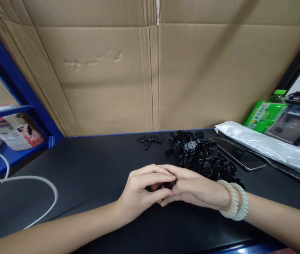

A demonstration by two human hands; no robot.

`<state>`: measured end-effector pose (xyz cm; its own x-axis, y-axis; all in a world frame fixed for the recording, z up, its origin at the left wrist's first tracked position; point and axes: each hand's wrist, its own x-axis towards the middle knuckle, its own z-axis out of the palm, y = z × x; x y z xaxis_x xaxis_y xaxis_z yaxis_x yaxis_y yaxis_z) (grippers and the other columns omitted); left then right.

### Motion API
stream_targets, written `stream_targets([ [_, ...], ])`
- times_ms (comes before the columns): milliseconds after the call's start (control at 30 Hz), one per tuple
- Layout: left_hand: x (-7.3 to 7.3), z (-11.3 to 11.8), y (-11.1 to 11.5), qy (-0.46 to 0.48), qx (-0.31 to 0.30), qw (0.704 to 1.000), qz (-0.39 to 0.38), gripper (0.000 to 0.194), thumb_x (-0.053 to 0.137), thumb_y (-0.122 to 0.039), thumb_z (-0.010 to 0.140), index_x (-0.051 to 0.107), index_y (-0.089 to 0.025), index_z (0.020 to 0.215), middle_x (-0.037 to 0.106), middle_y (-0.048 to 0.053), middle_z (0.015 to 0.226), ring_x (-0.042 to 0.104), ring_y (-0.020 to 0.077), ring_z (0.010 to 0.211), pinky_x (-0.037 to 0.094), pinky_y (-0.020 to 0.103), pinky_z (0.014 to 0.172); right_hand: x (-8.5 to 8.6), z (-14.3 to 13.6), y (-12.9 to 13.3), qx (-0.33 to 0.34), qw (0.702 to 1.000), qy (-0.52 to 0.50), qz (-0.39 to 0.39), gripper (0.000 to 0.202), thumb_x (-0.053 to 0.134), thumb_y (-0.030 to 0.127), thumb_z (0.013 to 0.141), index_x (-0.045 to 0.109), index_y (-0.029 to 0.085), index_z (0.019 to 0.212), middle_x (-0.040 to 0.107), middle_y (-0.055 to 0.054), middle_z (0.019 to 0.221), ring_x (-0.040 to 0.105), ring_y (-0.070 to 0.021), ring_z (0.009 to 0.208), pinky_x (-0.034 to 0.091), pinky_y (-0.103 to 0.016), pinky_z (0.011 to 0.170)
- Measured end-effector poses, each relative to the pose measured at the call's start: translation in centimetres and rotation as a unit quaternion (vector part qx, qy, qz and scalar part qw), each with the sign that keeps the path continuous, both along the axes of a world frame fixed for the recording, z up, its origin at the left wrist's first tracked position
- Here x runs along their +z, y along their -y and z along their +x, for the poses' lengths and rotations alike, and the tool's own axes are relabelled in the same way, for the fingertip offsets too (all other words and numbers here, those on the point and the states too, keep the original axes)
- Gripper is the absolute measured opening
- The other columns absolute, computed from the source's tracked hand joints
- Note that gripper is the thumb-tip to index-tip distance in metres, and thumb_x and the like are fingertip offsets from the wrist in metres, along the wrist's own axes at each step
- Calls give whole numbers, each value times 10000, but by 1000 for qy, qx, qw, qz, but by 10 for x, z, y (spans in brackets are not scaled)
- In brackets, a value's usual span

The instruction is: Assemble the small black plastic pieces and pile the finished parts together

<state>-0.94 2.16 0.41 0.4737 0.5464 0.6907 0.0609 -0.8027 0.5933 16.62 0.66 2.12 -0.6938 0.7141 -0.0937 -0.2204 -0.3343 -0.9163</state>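
Both hands meet over the middle of the black table (94, 165). A small black plastic part (168, 185) shows between the fingertips, mostly covered by them. My left hand (146, 188) is closed, its thumb and fingers pinching the part from the left. From the right, my right hand (192, 185) closes on the same part, with two pale coil bands (236, 200) around its wrist. Just behind the right hand lies a heap of small round black plastic parts (202, 155). To the left of that heap sits a small group of similar black parts (148, 140).
A phone (241, 155) lies right of the heap, beside a silvery plastic package (268, 148). A green-capped bottle (267, 109) stands behind them. At left, a white cable (51, 187) loops over the table near a blue shelf frame (20, 81). Cardboard (107, 77) walls the back.
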Motion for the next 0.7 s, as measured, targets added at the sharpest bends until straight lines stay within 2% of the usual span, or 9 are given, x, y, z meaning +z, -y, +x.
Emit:
stream_targets([
  [167, -3, 1, 0, -16, -5, 1000, -13, 256, 762, -126, 719, 748, -198, 965, 726, 86, 907, 678, 186, 733, 555, 252, 591, -7, 0, -2, 8, 1000, 8, 10, 483, 509, 44, 687, 513, 191, 1148, 573, -14, 974, 608, -111, 843, 474, -332, 842],
  [300, -5, 3, 1, -36, 3, 999, -31, 222, 769, -119, 701, 742, -173, 915, 717, 80, 859, 656, 168, 673, 552, 260, 605, -12, -1, -3, 22, 1000, 1, 21, 419, 487, 22, 669, 530, 179, 1055, 537, -9, 945, 583, -122, 884, 478, -354, 852],
  [500, -4, 5, 4, -58, 30, 997, -51, 182, 754, -108, 682, 699, -149, 851, 657, 28, 736, 519, 84, 505, 519, 231, 558, -12, -2, -1, 27, 999, 7, 16, 356, 479, 23, 678, 527, 186, 991, 519, 5, 931, 577, -124, 900, 464, -393, 905],
  [700, -6, 8, 5, -56, 58, 997, 6, 209, 698, -45, 650, 689, -133, 839, 642, 28, 679, 577, 120, 567, 490, 217, 530, -18, -6, 3, -13, 999, -35, 4, 323, 462, 17, 630, 561, 178, 892, 552, 5, 892, 574, -129, 905, 469, -298, 824],
])
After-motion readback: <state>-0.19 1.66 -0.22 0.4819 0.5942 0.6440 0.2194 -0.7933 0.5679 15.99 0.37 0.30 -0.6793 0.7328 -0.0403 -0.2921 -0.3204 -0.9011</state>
